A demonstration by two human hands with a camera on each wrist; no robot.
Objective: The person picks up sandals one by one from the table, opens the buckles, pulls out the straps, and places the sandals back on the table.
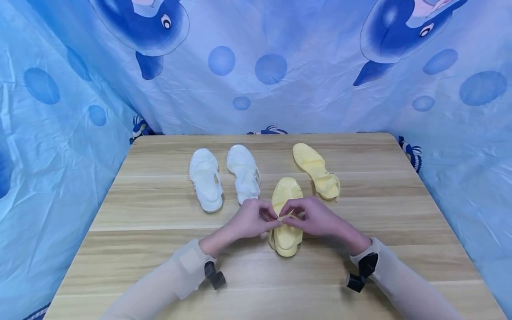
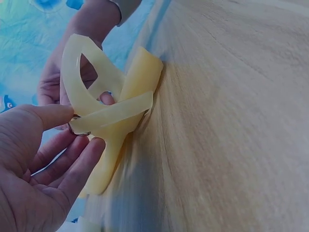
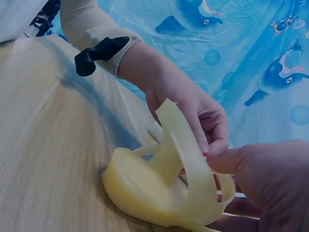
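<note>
A yellow sandal (image 1: 287, 190) lies on the wooden table, heel towards me, with both hands meeting over its ankle strap. My left hand (image 1: 251, 218) pinches the strap (image 2: 120, 110) at its small metal buckle (image 2: 79, 126), thumb on one side and fingers on the other. From the opposite side, my right hand (image 1: 314, 217) pinches the strap between thumb and fingers close to the left fingertips. In the right wrist view the strap stands up in a loop above the sole (image 3: 137, 176). The fingers partly hide the strap's end.
A second yellow sandal (image 1: 313, 163) lies behind to the right, its strap near the heel. Two white sandals, a left one (image 1: 205, 178) and a right one (image 1: 242, 165), lie to the left. Blue dolphin-print curtains (image 1: 248, 106) surround the table (image 1: 160, 258).
</note>
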